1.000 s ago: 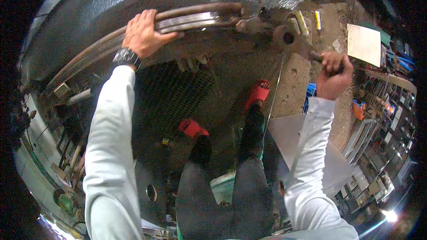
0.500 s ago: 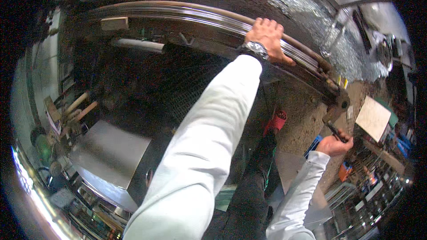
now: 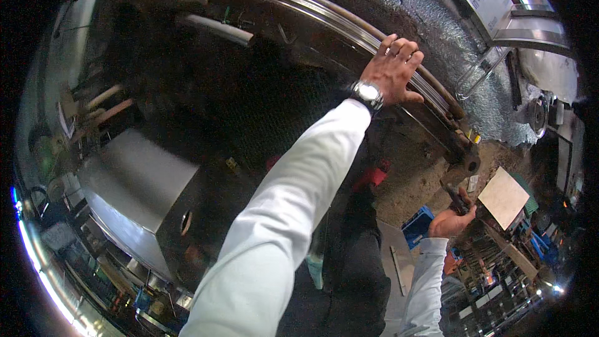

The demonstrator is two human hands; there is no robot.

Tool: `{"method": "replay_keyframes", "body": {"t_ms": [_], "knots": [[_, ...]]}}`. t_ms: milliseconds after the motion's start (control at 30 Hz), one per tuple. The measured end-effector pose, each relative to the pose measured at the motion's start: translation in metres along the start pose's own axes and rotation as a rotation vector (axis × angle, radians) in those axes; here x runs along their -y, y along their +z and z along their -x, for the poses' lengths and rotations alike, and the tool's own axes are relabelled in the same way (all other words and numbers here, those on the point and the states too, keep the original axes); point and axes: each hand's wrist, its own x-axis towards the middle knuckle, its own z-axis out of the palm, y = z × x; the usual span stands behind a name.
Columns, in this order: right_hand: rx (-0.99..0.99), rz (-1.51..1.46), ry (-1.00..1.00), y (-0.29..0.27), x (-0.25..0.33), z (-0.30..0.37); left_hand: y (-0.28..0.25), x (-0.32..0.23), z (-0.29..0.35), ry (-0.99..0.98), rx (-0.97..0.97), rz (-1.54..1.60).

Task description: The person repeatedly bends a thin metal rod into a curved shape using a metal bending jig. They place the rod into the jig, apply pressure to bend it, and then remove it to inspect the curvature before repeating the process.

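A long machine with shiny parallel metal bars (image 3: 312, 7) curves across the far side in this wide view. My left hand (image 3: 393, 72) lies over these bars toward their right end, its fingers curled round the far bar and a metal-banded watch (image 3: 367, 93) on the wrist. At the machine's right end is a rusty lever bracket (image 3: 465, 159) with a round hole. Below it, my right hand (image 3: 448, 221) is closed round a dark handle (image 3: 459, 200); part of the handle is hidden by the fingers.
A grey sheet-metal box (image 3: 146, 178) stands at left. Near my right hand are a blue crate (image 3: 417, 227), a pale square board (image 3: 504, 197) and a rack of several tools (image 3: 493, 262). Silver foil-like sheeting (image 3: 430, 12) covers the surface behind the machine. A red shoe (image 3: 376, 176) shows below.
The view has tilted, so the machine's left part sits higher in the picture. My left hand's fingers look more curled over the bars. My right hand keeps its hold on the handle.
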Motion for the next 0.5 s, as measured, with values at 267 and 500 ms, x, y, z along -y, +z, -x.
{"method": "replay_keyframes", "body": {"t_ms": [267, 500], "knots": [[0.221, 0.145, 0.065, -0.004, 0.016, 0.008, 0.004, -0.040, 0.114, -0.203, -0.106, 0.022], [0.385, 0.239, 0.111, -0.016, 0.026, -0.001, -0.025, -0.013, 0.079, -0.071, 0.067, -0.067]]}}
